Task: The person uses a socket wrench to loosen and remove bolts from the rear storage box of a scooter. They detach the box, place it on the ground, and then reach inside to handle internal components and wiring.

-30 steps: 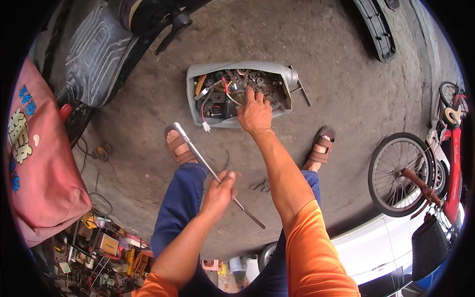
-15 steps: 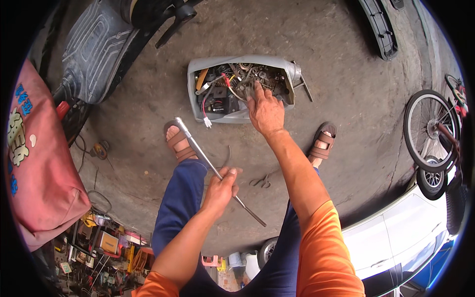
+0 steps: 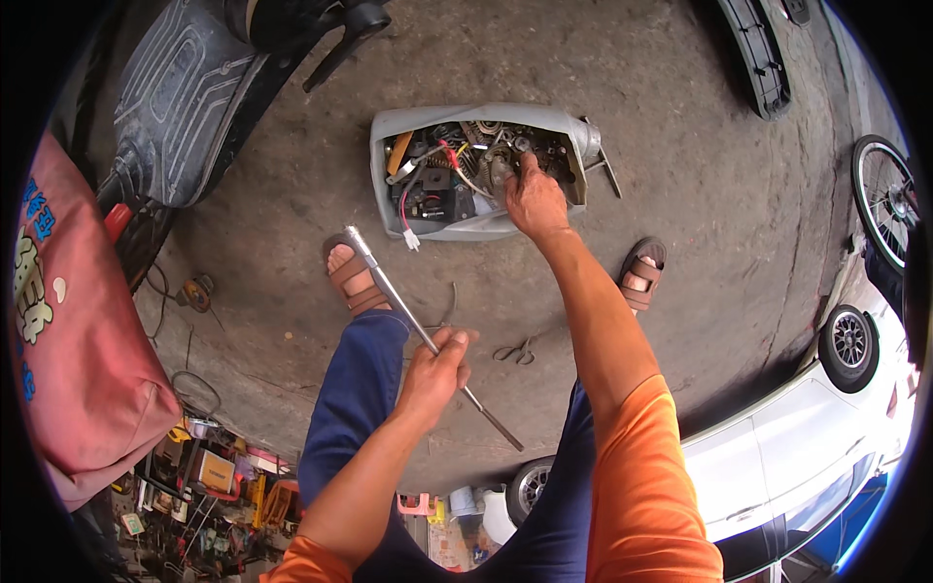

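Container (image 3: pixel 428 119), grey plastic and cut open along one side, lies on the floor ahead of the feet. Right hand (image 3: pixel 537 199) reaches over its near edge, fingers partly extended among loose metal parts (image 3: pixel 493 160); whether the fingertips grip anything cannot be told. Left hand (image 3: pixel 435 372) is closed around a steel bar tool (image 3: pixel 397 299), held diagonally clear of the container. Step in hand: apparently sorting through parts. Next move likely calls for separating one piece and pinching it cleanly.
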Action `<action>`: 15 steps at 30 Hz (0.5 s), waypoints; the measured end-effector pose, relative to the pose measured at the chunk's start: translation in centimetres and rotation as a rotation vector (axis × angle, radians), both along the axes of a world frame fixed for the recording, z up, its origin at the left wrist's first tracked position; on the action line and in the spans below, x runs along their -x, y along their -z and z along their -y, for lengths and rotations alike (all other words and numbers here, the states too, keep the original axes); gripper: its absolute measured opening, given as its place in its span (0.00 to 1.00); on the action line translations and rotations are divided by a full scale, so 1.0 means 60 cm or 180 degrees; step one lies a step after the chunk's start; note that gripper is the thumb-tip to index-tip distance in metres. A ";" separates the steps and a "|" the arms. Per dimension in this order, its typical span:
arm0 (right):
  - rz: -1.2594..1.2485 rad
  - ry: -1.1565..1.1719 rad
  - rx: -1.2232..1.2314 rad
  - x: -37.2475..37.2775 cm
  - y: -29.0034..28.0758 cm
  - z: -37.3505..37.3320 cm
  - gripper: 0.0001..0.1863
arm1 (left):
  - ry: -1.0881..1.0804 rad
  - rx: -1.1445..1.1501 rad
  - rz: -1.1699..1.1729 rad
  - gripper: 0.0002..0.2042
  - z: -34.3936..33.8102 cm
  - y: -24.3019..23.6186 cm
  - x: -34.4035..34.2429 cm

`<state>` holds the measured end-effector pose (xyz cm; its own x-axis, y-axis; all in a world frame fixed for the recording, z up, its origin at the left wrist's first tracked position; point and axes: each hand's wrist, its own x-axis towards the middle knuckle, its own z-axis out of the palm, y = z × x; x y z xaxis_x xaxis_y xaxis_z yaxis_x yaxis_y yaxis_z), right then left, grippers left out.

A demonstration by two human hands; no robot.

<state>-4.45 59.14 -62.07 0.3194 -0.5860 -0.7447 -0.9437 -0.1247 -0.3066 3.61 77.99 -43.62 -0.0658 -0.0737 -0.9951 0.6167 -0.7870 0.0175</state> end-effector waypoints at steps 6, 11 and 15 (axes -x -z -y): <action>0.0302 -0.0312 0.0253 0.005 0.036 0.017 0.28 | 0.0003 0.0016 -0.0071 0.14 0.011 0.002 0.001; 0.0377 -0.0394 0.0557 -0.042 0.000 -0.038 0.28 | 0.0058 -0.0086 -0.0018 0.14 0.011 0.006 0.001; 0.0408 -0.0425 0.0952 -0.012 0.002 -0.066 0.32 | 0.0099 -0.0149 -0.0033 0.15 0.017 0.008 0.005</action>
